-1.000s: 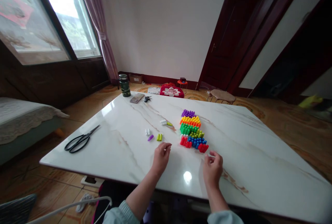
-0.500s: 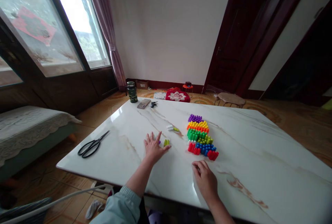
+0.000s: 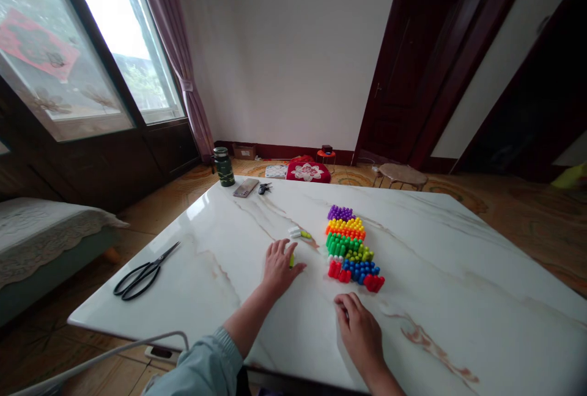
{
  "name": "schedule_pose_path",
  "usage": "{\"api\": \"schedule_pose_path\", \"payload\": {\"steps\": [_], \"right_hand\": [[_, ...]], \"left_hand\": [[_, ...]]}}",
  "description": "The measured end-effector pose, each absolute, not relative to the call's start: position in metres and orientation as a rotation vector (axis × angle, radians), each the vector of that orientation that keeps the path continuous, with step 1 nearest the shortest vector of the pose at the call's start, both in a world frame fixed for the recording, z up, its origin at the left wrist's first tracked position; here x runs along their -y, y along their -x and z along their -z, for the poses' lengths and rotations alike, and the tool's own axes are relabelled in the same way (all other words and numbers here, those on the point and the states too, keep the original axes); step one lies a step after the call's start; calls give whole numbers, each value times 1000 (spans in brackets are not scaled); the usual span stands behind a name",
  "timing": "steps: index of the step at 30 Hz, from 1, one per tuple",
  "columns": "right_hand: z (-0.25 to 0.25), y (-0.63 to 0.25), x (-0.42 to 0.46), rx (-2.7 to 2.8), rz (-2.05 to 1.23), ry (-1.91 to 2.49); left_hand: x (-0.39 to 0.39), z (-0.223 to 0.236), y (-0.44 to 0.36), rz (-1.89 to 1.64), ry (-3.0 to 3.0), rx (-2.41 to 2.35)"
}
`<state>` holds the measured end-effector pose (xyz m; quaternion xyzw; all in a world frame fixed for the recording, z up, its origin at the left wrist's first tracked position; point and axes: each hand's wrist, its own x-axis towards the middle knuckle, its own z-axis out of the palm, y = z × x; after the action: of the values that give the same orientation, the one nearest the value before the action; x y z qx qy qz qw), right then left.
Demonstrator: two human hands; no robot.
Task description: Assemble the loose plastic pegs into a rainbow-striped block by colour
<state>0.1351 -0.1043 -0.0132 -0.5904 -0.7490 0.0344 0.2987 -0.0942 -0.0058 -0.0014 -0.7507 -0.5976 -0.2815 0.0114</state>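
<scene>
My left hand (image 3: 277, 269) is over the marble-patterned table with its fingers apart. It covers most of a small group of loose plastic pegs; a bit of a yellow-green peg (image 3: 291, 260) shows between thumb and forefinger. Just beyond the fingertips lie white pegs (image 3: 294, 232) and another yellow-green peg (image 3: 306, 234). My right hand (image 3: 362, 332) rests on the table with curled fingers, and what they hold, if anything, is hidden. In front of it stand rows of pegs: red pegs (image 3: 339, 272), blue pegs (image 3: 360, 270), green pegs (image 3: 342, 244), orange-yellow pegs (image 3: 345, 225) and purple pegs (image 3: 340, 212).
Black-handled scissors (image 3: 144, 275) lie at the table's left. Near the far left corner are a camouflage-patterned bottle (image 3: 224, 167), a phone (image 3: 246, 187) and keys (image 3: 264, 188). A round stool (image 3: 402, 174) stands beyond the table (image 3: 458, 261). A white cable (image 3: 123, 350) crosses the lower left.
My left hand has moved forward, opened its fingers and now covers the white and purple pegs near it. My right hand has drawn back from the red pegs. The view has shifted slightly.
</scene>
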Motion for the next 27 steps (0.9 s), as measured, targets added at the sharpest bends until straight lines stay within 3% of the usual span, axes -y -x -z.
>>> {"api": "schedule_pose_path", "payload": {"steps": [3,7,13,21,27], "right_hand": [[12,-134,104,2004,-105,1583],[9,-134,105,2016,-130,1613],[7,-134,106,2014,-161,1635],[7,-133,106,1999,-192,1616],[9,-132,106,1994,-164,1602]], "left_hand": [[-20,-14,85,784,2430,1798],[-69,-32,75,375,2637,1790],[-106,-38,71,233,2774,1637],[-44,-52,76,514,2490,1784],[21,-23,84,539,2275,1976]]}}
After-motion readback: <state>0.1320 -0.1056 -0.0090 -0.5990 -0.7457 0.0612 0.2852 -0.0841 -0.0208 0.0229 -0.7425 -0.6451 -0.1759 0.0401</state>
